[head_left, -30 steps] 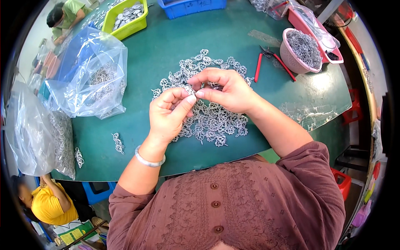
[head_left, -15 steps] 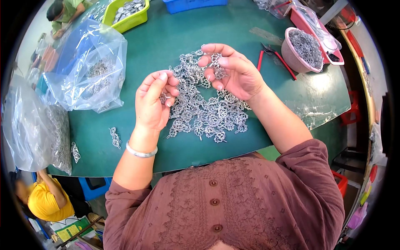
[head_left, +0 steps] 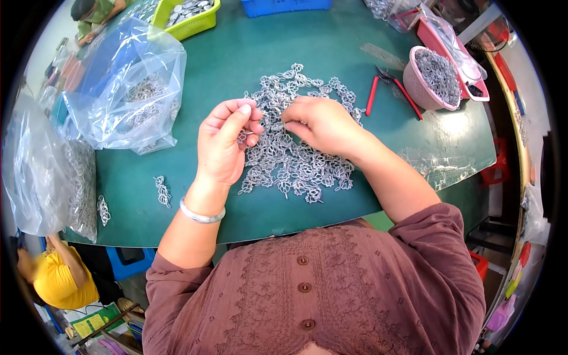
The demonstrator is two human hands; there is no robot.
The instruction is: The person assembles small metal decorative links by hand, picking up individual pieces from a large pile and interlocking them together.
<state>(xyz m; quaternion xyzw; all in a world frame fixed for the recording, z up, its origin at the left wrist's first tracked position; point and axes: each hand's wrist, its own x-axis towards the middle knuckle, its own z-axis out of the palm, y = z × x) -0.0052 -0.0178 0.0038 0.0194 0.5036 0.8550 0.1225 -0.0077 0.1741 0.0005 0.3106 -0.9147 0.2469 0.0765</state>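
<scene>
A loose pile of grey flower-shaped wire pieces (head_left: 296, 171) lies on the green table in front of me. My left hand (head_left: 222, 145), a pale bangle on its wrist, is at the pile's left edge with thumb and fingers closed on a small wire piece (head_left: 242, 135), mostly hidden by the fingers. Over the middle of the pile, my right hand (head_left: 322, 125) is palm down, its thumb and fingertips pinched together among the wire pieces. What sits between those fingertips cannot be made out.
Red-handled pliers (head_left: 408, 102) and a pink basket (head_left: 414, 80) of wire pieces are at the right. Clear plastic bags (head_left: 124, 127) holding wire pieces stand left, beside two small wire clusters (head_left: 162, 191). Green (head_left: 201, 25) and blue bins (head_left: 287, 6) stand far back. Two other people sit at left.
My right hand has turned palm down and lowered onto the pile; the wire piece it held up no longer shows. My left hand has barely moved.
</scene>
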